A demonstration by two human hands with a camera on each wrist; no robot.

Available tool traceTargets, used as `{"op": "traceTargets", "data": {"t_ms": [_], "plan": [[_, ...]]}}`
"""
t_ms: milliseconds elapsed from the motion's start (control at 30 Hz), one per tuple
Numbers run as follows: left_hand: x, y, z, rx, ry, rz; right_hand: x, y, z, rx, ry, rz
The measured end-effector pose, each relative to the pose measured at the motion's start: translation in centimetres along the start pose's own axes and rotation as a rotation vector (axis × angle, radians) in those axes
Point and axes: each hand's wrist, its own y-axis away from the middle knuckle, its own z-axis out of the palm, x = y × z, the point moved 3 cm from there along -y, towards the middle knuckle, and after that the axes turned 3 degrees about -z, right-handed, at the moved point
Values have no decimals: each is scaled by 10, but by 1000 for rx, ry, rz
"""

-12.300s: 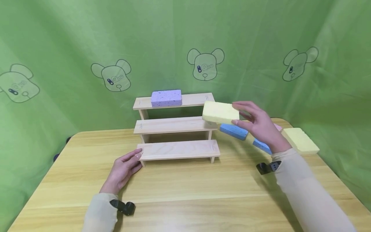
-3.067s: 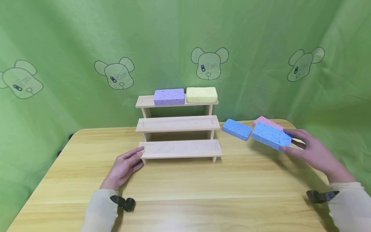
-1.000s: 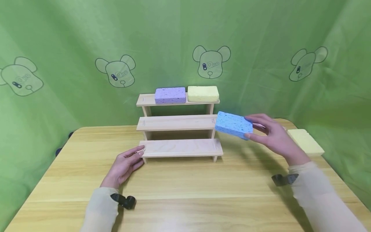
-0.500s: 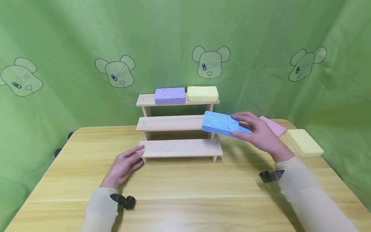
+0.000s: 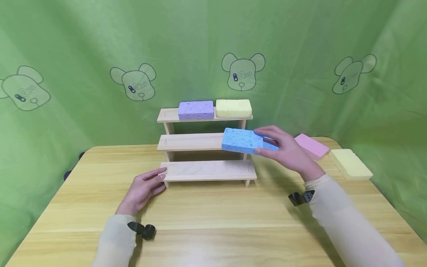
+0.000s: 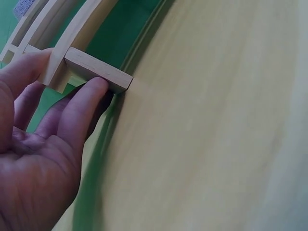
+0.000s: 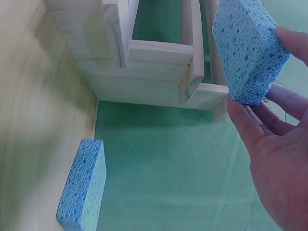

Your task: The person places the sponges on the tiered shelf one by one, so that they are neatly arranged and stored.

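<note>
A three-tier wooden shelf (image 5: 203, 170) stands at the back of the table. My left hand (image 5: 141, 191) grips the left end of its lowest tier, with fingers against the plank and its leg (image 6: 98, 70). My right hand (image 5: 285, 150) pinches a blue sponge (image 5: 241, 139) by its right end, thumb on the near side. The sponge overlaps the right part of the middle tier in the head view; the right wrist view shows it raised beside the tiers. On the top tier sit a purple sponge (image 5: 195, 110) and a yellow sponge (image 5: 233, 108), side by side.
A second blue sponge (image 7: 84, 187) lies on the table right of the shelf, partly hidden by my right hand in the head view. Farther right lie a pink sponge (image 5: 311, 146) and another yellow sponge (image 5: 351, 164). A green curtain (image 5: 186, 48) hangs behind.
A yellow sponge went from my right hand onto the top tier. My right hand then lifted a blue sponge from the right and carried it left to the middle tier. My left hand stayed put.
</note>
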Motion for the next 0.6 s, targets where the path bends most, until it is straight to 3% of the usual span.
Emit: {"op": "traceTargets", "data": {"t_ms": [600], "plan": [[6,-3,6,-4,-71,18,-9,-15,17,-52,-17,5]]}}
